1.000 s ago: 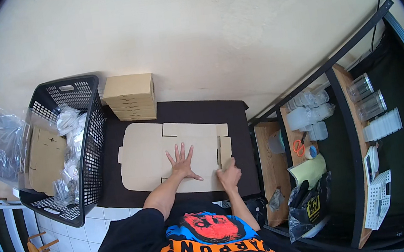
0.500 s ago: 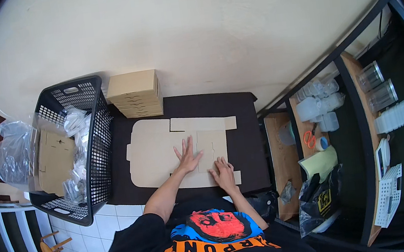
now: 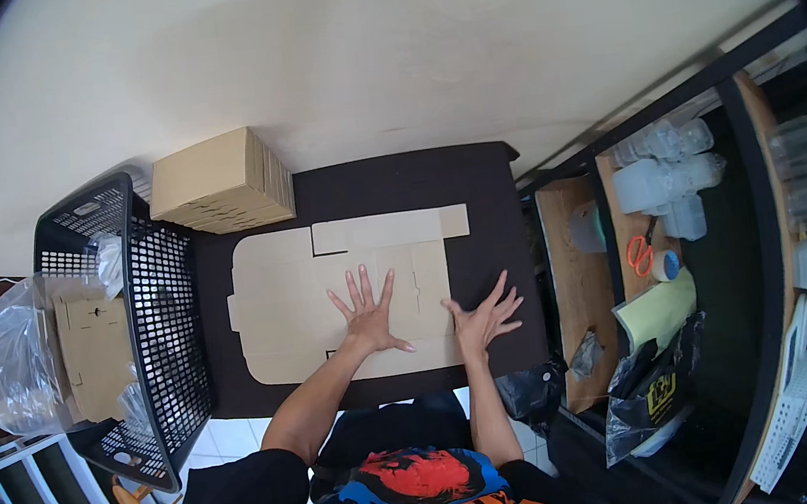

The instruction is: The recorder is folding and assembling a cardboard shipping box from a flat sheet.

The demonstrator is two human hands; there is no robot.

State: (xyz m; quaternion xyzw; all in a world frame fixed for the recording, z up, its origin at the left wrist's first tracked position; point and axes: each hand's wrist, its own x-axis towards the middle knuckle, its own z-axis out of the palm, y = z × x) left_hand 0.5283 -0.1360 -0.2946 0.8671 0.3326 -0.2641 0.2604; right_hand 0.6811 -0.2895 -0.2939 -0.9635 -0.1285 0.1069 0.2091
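A flat, die-cut brown cardboard box blank (image 3: 279, 303) lies on the dark table. It has slots, a rounded left end and a long strip along its far side. My left hand (image 3: 368, 319) rests palm down on the middle of the blank, fingers spread wide. Beside the blank's right edge is my right hand (image 3: 486, 322), open with its fingers fanned out over the dark tabletop. Its thumb is close to the cardboard edge; whether it touches cannot be told. Neither hand holds anything.
A stack of folded cardboard boxes (image 3: 213, 180) stands at the back left. Left of the table, a black plastic basket (image 3: 166, 326) holds cardboard and clear plastic bags. At the right, a shelf rack (image 3: 760, 238) carries plastic containers, orange-handled scissors (image 3: 640, 255) and a tape roll (image 3: 665, 266).
My right hand has moved off the cardboard to the right, and its fingers have spread. My left hand stays on the blank, its fingers wider apart. The whole view has shifted.
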